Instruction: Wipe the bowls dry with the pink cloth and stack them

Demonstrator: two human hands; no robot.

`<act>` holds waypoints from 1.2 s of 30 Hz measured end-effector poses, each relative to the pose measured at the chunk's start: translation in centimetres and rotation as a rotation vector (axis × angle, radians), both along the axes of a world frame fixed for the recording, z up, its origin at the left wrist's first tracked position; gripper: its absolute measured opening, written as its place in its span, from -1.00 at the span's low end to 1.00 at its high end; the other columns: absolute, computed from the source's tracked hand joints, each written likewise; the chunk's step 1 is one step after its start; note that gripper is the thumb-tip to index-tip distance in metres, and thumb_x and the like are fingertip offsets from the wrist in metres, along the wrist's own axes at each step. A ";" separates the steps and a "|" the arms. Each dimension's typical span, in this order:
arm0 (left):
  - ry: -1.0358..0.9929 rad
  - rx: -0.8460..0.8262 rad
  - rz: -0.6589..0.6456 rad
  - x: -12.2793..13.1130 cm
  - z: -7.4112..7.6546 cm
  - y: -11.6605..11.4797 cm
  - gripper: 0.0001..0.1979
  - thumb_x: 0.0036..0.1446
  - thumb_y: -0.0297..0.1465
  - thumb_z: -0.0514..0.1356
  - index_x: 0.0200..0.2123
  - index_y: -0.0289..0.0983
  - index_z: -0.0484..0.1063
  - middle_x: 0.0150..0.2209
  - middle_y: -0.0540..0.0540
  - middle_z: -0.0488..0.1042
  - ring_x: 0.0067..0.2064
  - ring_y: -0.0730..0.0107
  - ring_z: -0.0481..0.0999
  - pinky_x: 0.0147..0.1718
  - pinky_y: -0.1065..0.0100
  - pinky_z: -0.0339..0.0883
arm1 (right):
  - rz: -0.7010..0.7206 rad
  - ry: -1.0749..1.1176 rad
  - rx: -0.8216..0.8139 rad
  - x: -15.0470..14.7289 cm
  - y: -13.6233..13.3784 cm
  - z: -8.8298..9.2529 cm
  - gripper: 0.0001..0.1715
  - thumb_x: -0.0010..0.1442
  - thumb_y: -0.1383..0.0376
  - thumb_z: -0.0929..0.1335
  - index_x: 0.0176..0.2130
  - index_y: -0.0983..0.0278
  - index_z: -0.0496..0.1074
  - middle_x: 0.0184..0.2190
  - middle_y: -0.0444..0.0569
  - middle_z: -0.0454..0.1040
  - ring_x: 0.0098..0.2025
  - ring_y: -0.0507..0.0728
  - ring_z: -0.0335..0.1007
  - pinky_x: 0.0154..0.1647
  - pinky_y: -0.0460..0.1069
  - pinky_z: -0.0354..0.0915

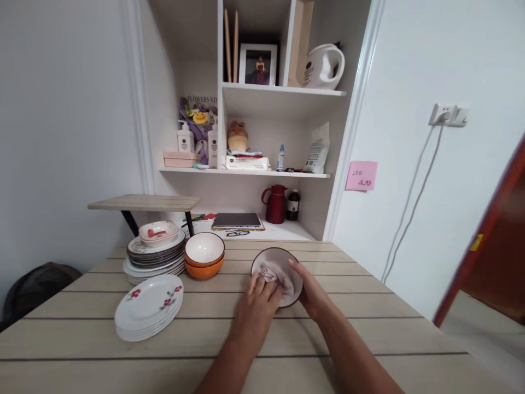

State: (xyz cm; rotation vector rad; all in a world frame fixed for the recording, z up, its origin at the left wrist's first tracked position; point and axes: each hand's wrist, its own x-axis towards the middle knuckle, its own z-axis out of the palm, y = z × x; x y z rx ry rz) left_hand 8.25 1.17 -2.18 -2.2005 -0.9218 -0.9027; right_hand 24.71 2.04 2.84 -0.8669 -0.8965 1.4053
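A bowl (276, 255) with a dark rim is tilted over the middle of the table, its inside facing me. My right hand (308, 287) grips its right side, with the thumb over the rim and the other fingers behind it, mostly hidden. Inside the bowl lies a bunched pale pinkish cloth (287, 280). My left hand (260, 298) presses this cloth against the bowl's inner wall with its fingers bent on it. To the left stand two stacked orange bowls (204, 270), white inside.
Stacked flowered white plates (150, 306) lie at the left front. Behind them is a taller plate stack (156, 257) topped by a small patterned dish (158, 232). A small raised stand (143, 202) is at the back left. A laptop (237, 219) and a red jug (275, 205) sit behind the table (328, 339).
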 end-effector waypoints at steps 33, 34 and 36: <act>-0.060 -0.086 0.154 -1.8 0.9 -1.7 -0.56 0.20 -0.66 0.11 0.08 -0.19 0.44 0.01 -0.14 0.53 -0.02 0.18 0.52 -0.09 0.14 0.50 | -0.118 0.129 -0.032 -3.9 -1.0 -0.6 -0.31 -0.02 0.30 0.40 0.14 0.13 0.36 -0.39 -0.14 0.62 -0.37 0.21 0.50 -0.35 0.02 0.33; -0.074 -0.070 0.176 -1.7 1.0 -2.0 -0.51 0.20 -0.65 0.11 0.13 -0.15 0.40 0.11 -0.17 0.48 0.07 0.11 0.48 0.00 0.04 0.46 | -0.132 0.124 -0.022 -3.8 -1.0 -0.3 -0.31 -0.01 0.28 0.40 0.14 0.11 0.35 -0.36 -0.15 0.62 -0.35 0.20 0.50 -0.34 0.02 0.32; -0.114 -0.029 0.232 -1.4 1.1 -2.7 -0.47 0.20 -0.62 0.14 0.19 -0.11 0.35 0.26 -0.22 0.34 0.23 -0.06 0.35 0.10 -0.19 0.33 | -0.152 0.099 0.001 -3.7 -1.2 0.2 -0.31 0.02 0.20 0.43 0.16 0.09 0.32 -0.28 -0.14 0.63 -0.29 0.20 0.51 -0.29 0.02 0.33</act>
